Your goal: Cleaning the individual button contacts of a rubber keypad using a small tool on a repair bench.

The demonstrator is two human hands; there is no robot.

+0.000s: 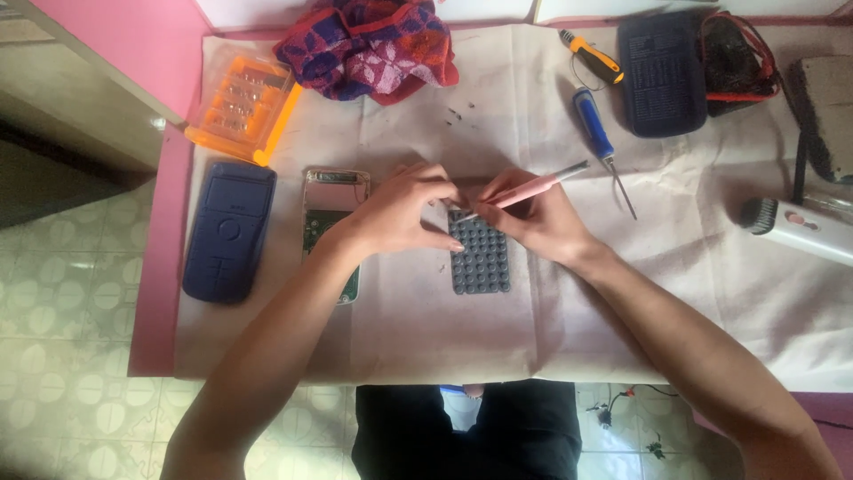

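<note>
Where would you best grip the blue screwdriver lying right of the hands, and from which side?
Grip the blue screwdriver by its thick blue handle, from above, fingers across its width. It lies flat on the cloth, thin shaft pointing toward the person; the handle's sides look clear, so that end probably gives the firmest hold.

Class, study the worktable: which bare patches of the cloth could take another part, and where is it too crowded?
Free: the white cloth right of the right hand, below the blue screwdriver; also the strip in front of the grey keypad. Crowded: around the left hand, circuit board and blue cover.
</note>
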